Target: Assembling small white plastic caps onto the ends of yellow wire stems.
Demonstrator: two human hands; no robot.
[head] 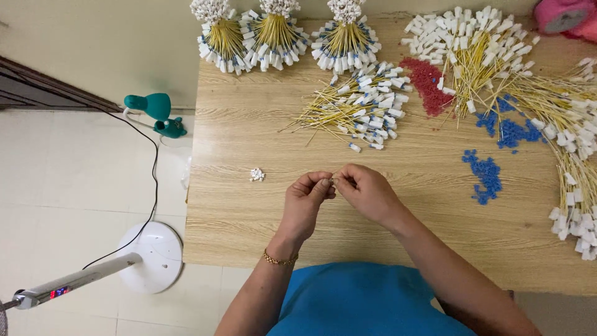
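Seen from above, a person in a blue top works at a wooden desk (249, 205). Both hands meet over the middle of the desk, near its front edge. The left hand (306, 202) and the right hand (368, 190) face each other, fingertips touching, and between them they pinch a very small pale piece (332, 180). It is too small to tell what it is or which way its long axis runs. The fingers of both hands are drawn narrow around it, thumb against forefinger. The piece lies right at the fingertips, with both hands equally close. A gold bracelet (279, 259) circles the left wrist.

Just left of the hands, apart from them, a small cluster of white connectors (257, 175) sits on the desk. Beyond the hands lies a loose heap of yellow wires with white ends (364, 106), their long axes running mostly left to right. Along the far edge stand three tied bundles of yellow wires (273, 31). To the right are a pile of red beads (426, 84), scattered blue beads (485, 174), and more fanned yellow wires (559, 106). On the tiled floor at left stand a white fan base (152, 255) and a teal lamp (155, 112).
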